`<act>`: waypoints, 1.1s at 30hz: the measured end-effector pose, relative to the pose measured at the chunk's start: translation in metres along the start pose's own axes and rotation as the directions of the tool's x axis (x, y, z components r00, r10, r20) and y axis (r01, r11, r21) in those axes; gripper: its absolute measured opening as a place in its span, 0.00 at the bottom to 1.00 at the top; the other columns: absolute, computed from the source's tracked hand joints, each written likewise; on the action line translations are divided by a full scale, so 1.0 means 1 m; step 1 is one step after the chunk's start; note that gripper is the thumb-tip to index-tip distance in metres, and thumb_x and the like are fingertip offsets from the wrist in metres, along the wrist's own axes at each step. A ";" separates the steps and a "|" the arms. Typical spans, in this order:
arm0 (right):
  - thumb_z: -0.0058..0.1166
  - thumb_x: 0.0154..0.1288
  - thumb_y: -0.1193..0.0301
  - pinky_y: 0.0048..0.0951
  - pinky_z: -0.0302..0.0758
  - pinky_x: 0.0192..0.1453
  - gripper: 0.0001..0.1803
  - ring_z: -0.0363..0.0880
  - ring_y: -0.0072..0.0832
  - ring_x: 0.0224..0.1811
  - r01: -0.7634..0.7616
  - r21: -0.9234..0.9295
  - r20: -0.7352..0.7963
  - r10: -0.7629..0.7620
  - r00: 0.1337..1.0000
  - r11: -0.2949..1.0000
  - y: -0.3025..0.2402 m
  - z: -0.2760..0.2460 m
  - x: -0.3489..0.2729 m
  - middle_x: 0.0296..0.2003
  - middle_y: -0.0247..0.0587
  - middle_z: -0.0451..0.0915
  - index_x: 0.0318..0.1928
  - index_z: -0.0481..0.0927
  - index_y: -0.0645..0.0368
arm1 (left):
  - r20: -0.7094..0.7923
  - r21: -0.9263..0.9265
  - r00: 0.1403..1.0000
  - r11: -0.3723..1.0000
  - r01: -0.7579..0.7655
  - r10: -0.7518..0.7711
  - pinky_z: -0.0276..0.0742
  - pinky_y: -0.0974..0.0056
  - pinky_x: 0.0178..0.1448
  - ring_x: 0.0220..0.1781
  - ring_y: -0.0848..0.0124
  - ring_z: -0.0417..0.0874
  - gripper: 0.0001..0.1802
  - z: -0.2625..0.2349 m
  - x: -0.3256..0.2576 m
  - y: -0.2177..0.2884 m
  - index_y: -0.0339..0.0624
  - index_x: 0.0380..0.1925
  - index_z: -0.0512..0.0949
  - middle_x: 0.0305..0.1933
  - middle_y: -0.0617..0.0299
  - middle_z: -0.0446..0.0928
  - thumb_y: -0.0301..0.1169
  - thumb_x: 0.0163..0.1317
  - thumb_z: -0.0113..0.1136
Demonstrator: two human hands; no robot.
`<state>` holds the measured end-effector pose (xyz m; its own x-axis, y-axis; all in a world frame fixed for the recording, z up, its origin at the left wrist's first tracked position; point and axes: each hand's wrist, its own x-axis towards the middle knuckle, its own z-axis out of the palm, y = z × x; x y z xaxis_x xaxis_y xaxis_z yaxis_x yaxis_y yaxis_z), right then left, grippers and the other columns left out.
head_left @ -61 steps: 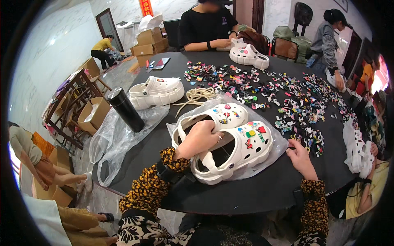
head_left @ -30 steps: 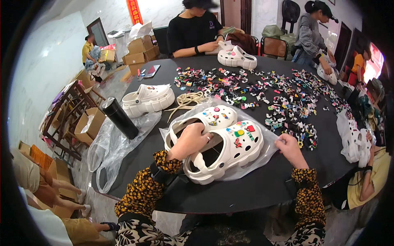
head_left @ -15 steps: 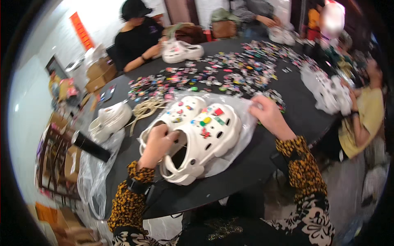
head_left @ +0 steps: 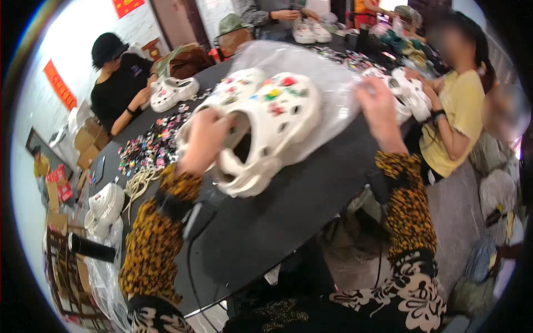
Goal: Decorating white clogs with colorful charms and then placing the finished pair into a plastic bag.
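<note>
A pair of white clogs with colourful charms hangs over the table: the nearer clog [head_left: 300, 119] covers part of the other clog [head_left: 247, 80]. My left hand [head_left: 206, 141] is closed on the pair near the heel openings; its fingertips are partly hidden and slightly blurred. Behind and to the right of the clogs spreads a clear plastic bag [head_left: 338, 91]. My right hand [head_left: 380, 105] pinches that bag's right edge, apart from the clogs.
Small charms [head_left: 152, 144] lie scattered across the black table [head_left: 255, 233]. At left are beige cords [head_left: 139, 184], more white clogs [head_left: 105, 205] and a black cylinder [head_left: 91, 248]. Co-workers around the table handle other white clogs [head_left: 173, 93].
Both hands have raised the clogs and bag away from me, and the bag now stands up behind the clogs. The view has swung to the right.
</note>
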<state>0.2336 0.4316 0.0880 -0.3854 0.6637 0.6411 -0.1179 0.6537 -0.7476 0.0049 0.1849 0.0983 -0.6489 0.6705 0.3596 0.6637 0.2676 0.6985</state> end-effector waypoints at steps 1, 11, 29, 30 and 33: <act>0.53 0.60 0.71 0.22 0.71 0.35 0.12 0.74 0.20 0.32 -0.091 0.084 -0.023 0.093 0.995 0.992 0.019 -0.018 0.003 0.32 0.35 0.78 0.42 0.76 0.63 | 0.012 0.082 0.999 0.995 -0.049 0.048 0.70 0.61 0.30 0.23 0.70 0.75 0.15 0.016 0.017 0.005 0.29 0.27 0.80 0.20 0.53 0.77 0.35 0.55 0.57; 0.46 0.68 0.69 0.23 0.70 0.43 0.17 0.72 0.23 0.44 -0.248 0.273 -0.195 0.306 0.932 0.929 0.110 -0.110 -0.059 0.46 0.39 0.73 0.54 0.69 0.64 | -0.210 -0.116 0.977 0.991 -0.061 0.035 0.79 0.53 0.44 0.38 0.47 0.82 0.10 0.200 0.078 0.085 0.29 0.25 0.81 0.31 0.38 0.79 0.28 0.49 0.58; 0.44 0.69 0.72 0.29 0.65 0.57 0.32 0.67 0.31 0.53 -0.295 0.059 -0.281 0.299 0.912 0.954 0.125 -0.098 -0.112 0.59 0.47 0.64 0.69 0.50 0.66 | 0.108 -0.092 0.869 0.876 -0.474 0.482 0.70 0.51 0.53 0.46 0.47 0.73 0.15 0.169 0.025 0.102 0.27 0.33 0.75 0.39 0.41 0.73 0.33 0.57 0.55; 0.41 0.69 0.74 0.29 0.64 0.59 0.31 0.67 0.33 0.54 -0.293 0.016 -0.272 0.286 0.919 0.956 0.133 -0.104 -0.115 0.59 0.50 0.64 0.69 0.49 0.66 | 0.098 -0.143 0.850 0.853 -0.503 0.518 0.71 0.51 0.51 0.44 0.45 0.74 0.14 0.153 0.019 0.101 0.26 0.32 0.74 0.39 0.39 0.72 0.32 0.57 0.55; 0.43 0.70 0.75 0.30 0.65 0.60 0.28 0.66 0.34 0.60 -0.264 -0.301 -0.325 0.162 0.932 0.916 0.134 -0.101 -0.121 0.61 0.51 0.64 0.68 0.55 0.64 | 0.104 -0.201 0.859 0.856 -0.476 0.502 0.71 0.51 0.50 0.43 0.45 0.74 0.13 0.104 0.003 0.096 0.27 0.32 0.73 0.37 0.39 0.72 0.30 0.57 0.54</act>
<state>0.3569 0.4759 -0.0726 -0.0806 0.8425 0.5326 0.2688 0.5329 -0.8023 0.1059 0.2843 0.1022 -0.1854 0.7820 0.5950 0.8022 -0.2292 0.5512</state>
